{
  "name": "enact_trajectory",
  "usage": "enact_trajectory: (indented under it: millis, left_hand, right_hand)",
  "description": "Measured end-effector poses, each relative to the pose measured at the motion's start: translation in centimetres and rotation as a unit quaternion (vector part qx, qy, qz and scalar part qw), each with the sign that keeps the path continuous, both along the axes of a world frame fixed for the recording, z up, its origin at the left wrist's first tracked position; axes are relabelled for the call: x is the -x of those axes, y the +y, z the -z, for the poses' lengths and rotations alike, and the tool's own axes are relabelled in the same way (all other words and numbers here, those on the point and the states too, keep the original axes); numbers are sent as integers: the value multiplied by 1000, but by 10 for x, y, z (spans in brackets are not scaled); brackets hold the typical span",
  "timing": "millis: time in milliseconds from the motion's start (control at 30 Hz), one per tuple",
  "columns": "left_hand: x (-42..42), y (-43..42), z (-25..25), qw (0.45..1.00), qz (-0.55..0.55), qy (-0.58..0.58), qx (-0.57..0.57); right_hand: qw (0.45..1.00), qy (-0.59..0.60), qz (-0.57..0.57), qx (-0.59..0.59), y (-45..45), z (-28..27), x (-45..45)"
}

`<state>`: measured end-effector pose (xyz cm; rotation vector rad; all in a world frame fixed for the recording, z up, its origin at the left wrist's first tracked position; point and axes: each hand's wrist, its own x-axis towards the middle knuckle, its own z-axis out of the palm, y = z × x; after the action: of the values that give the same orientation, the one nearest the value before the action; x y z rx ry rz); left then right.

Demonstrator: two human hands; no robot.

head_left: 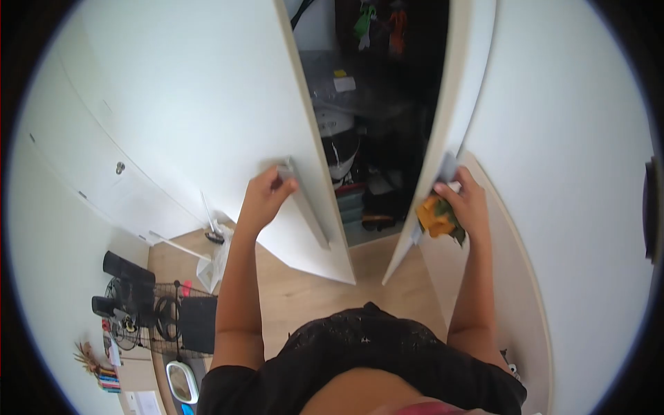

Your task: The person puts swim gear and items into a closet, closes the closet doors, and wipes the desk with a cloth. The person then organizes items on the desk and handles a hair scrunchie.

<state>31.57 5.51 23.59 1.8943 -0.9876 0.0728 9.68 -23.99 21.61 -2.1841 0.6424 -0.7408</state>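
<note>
Both white cabinet doors stand partly open with a gap between them. My left hand (270, 192) is closed round the top part of the long grey handle (308, 214) on the left door (207, 104). On the right door (453, 90), my right hand (465, 202) grips the grey handle (448, 168) near its upper end. An orange-yellow artificial flower (436, 216) with green leaves sits just below the fingers of my right hand, against the door handle. Whether that hand also touches the flower is unclear.
Inside the dark cabinet are a plastic-wrapped item (339, 84), a white and black object (337, 142) and stacked things. Left lie a dustpan (206, 271), a plastic bag (223, 252), a wire rack (162, 304) and an oval mirror (182, 382). A white room door (128, 190) stands far left.
</note>
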Motion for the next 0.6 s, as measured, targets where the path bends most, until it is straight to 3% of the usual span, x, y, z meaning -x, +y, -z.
enact_trajectory:
  millis: [200,467,600]
  left_hand:
    - [-27,-44,10,994,-91,-54,-3]
    - [-72,-91,1,979,-154,-124,-54]
    - [-108,-107,10,971,-172,-155,-65]
  right_hand:
    - [996,14,-11,88,16,-1,-73]
    - [978,129,-10,162,24,-11,-148]
    - [977,111,-8,183,23,-8,-180]
